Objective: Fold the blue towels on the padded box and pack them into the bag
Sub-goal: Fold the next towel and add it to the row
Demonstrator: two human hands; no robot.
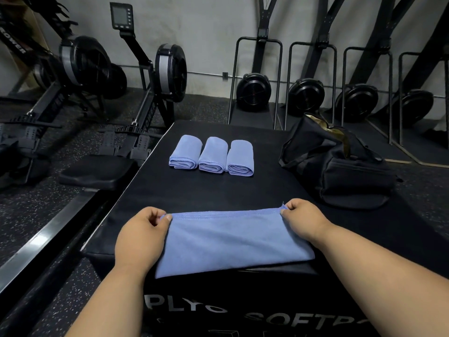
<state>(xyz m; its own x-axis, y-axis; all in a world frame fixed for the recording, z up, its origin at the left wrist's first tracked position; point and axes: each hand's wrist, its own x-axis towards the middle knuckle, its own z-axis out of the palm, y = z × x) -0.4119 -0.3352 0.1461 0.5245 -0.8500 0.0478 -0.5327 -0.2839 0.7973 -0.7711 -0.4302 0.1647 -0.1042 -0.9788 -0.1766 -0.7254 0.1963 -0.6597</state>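
Note:
A blue towel [233, 242], folded over once, lies flat at the near edge of the black padded box [267, 186]. My left hand [143, 232] pinches its far left corner. My right hand [303, 218] pinches its far right corner. Three folded blue towels [211, 155] sit side by side in a row further back on the box. A black bag [337, 164] with its top open stands on the box's right side, beyond my right hand.
Rowing machines [136, 93] stand on the speckled floor to the left, one seat [97, 171] close to the box's left edge. Black fan machines in metal frames [255, 93] line the back wall.

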